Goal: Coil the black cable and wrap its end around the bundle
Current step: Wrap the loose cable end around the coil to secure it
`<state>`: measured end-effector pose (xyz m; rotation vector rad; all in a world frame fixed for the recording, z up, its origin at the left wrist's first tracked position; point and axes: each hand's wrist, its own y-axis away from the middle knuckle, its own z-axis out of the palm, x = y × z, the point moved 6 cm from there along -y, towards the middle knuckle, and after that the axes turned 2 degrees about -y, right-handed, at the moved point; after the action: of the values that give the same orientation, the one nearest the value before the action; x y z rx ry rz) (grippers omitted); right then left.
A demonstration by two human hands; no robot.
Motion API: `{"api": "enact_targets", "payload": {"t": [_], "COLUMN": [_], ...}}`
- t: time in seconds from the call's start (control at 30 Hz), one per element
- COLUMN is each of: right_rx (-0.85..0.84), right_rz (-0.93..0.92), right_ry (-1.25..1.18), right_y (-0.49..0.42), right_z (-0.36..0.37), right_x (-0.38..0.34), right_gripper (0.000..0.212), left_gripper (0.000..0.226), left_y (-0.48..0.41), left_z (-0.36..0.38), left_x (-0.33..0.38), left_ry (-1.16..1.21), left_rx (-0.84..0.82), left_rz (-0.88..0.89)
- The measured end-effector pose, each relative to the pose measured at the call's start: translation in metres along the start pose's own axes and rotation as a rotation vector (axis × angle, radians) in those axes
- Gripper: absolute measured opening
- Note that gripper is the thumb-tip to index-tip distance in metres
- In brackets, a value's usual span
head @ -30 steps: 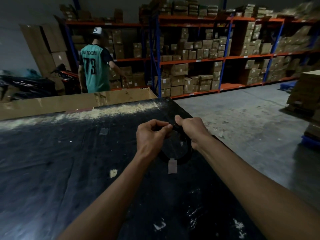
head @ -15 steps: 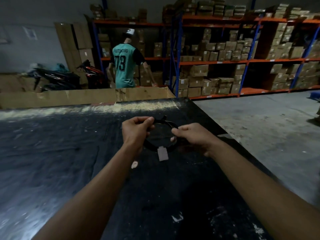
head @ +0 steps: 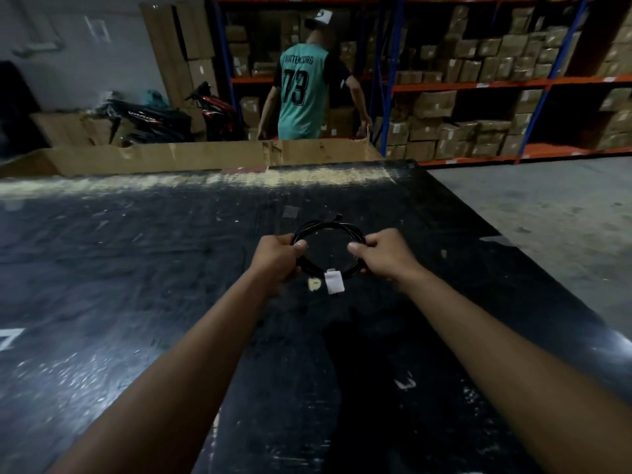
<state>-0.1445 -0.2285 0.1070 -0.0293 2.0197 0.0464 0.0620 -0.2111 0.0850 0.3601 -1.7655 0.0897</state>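
Note:
The black cable (head: 328,226) is coiled into a round loop, held just above the black table (head: 136,268). My left hand (head: 278,256) grips the loop's left side and my right hand (head: 384,254) grips its right side. A small white tag (head: 334,282) hangs from the near arc of the coil. A short cable end (head: 338,217) sticks up at the far arc.
A long cardboard wall (head: 205,155) runs along the table's far edge. Behind it stands a person (head: 304,90) in a teal jersey, facing shelves (head: 478,83) stacked with cartons. Motorbikes (head: 154,118) are parked at the back left. Concrete floor (head: 547,206) lies to the right.
My hands have spread to opposite sides of the coil, which now lies open as a wider ring. The view has shifted left, so the person stands nearer the middle.

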Motion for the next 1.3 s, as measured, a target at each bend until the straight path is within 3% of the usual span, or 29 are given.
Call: {"api": "enact_targets", "payload": {"t": [0.1, 0.27, 0.33, 0.4, 0.53, 0.83, 1.3], "right_rx": [0.044, 0.061, 0.063, 0.107, 0.180, 0.190, 0.156], "right_rz": [0.029, 0.079, 0.100, 0.148, 0.214, 0.233, 0.252], "right_ry": [0.060, 0.120, 0.083, 0.019, -0.025, -0.019, 0.025], "right_y": [-0.009, -0.033, -0.043, -0.051, -0.069, -0.119, -0.152], "right_z": [0.007, 0.016, 0.021, 0.024, 0.026, 0.037, 0.057], "right_x": [0.009, 0.022, 0.028, 0.036, 0.052, 0.075, 0.107], "right_gripper": [0.018, 0.022, 0.017, 0.003, 0.018, 0.016, 0.002], "left_gripper": [0.020, 0.029, 0.016, 0.021, 0.022, 0.031, 0.022], "left_y": [-0.007, -0.027, -0.036, -0.044, -0.060, -0.094, -0.123], "left_z": [-0.004, 0.005, 0.004, -0.001, 0.002, 0.026, 0.031], "left_x": [-0.010, -0.030, -0.037, -0.045, -0.052, -0.060, -0.076], "left_ry": [0.000, 0.022, 0.022, 0.050, 0.032, -0.072, -0.240], "left_rx": [0.041, 0.036, 0.099, 0.202, 0.307, 0.343, 0.397], "left_rz": [-0.022, -0.094, -0.087, -0.118, -0.144, -0.180, -0.211]}}
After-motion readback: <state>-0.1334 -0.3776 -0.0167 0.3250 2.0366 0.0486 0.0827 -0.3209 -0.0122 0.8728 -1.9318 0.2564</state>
